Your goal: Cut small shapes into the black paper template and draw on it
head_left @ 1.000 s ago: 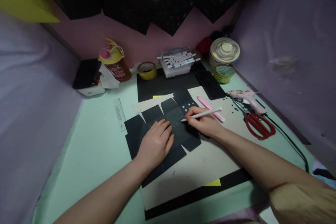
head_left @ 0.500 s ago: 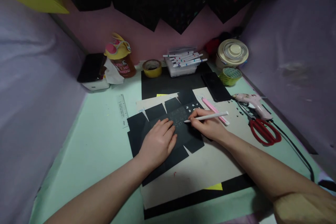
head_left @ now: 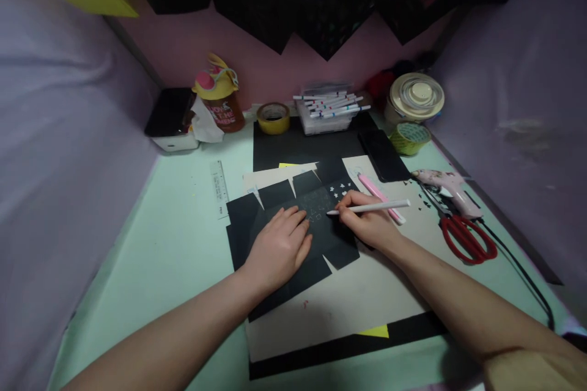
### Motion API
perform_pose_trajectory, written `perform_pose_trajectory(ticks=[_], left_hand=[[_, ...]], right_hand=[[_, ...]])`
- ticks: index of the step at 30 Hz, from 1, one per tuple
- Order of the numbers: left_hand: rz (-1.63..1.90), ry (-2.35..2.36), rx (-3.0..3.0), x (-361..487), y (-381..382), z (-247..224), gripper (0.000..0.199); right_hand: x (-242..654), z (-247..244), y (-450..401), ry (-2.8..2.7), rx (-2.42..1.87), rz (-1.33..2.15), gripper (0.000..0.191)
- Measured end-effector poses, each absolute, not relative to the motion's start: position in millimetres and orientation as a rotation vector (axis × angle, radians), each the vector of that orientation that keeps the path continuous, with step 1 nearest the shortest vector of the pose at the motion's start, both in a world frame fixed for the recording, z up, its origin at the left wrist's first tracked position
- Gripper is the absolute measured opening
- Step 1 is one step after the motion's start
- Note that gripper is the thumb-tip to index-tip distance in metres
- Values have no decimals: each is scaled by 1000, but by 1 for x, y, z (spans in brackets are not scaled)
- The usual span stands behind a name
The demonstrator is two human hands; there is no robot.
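Barely shifted, right hand (head_left: 369, 223) writes with white pen (head_left: 371, 208) mid-black paper (head_left: 293, 238).

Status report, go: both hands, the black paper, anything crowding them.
Left hand flat on black paper. Right hand grips white pen, tip on paper. Pink pen touches right hand.

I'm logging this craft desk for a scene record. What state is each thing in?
left hand: flat, pressing the black paper
right hand: gripping the white pen, tip on paper
scissors: lying closed
bottle: upright, capped
yellow tape roll: lying flat
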State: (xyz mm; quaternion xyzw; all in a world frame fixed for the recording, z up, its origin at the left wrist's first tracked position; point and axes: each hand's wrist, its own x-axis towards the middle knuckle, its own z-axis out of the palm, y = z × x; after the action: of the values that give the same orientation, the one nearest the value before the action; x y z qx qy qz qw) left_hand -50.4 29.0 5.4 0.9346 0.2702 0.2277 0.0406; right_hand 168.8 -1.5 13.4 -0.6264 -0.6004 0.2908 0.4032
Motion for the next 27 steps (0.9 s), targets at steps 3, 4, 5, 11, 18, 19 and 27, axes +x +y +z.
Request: perform_pose_trajectory(ticks=[3, 4, 5, 11, 18, 19, 27], left_hand=[[696, 830, 2865, -50, 29, 4, 23], [697, 830, 2866, -50, 29, 4, 23], [697, 829, 2868, -50, 29, 4, 23], [709, 837, 2857, -50, 28, 3, 23], [705, 831, 2854, -49, 27, 5, 22], [706, 831, 2856, -49, 27, 4, 22], [728, 825, 2862, -49, 28, 3, 22]], right_hand=[[170, 12, -2, -1538, -1581, 735, 11], [171, 12, -2, -1542, -1582, 735, 11], [171, 12, -2, -1546, -1584, 733, 11], [170, 13, -3, -1565, -1620, 718, 13], [170, 13, -4, -1583, -1634, 697, 14], [170, 13, -4, -1586, -1636, 687, 14], [170, 14, -3, -1595, -1615, 707, 14]])
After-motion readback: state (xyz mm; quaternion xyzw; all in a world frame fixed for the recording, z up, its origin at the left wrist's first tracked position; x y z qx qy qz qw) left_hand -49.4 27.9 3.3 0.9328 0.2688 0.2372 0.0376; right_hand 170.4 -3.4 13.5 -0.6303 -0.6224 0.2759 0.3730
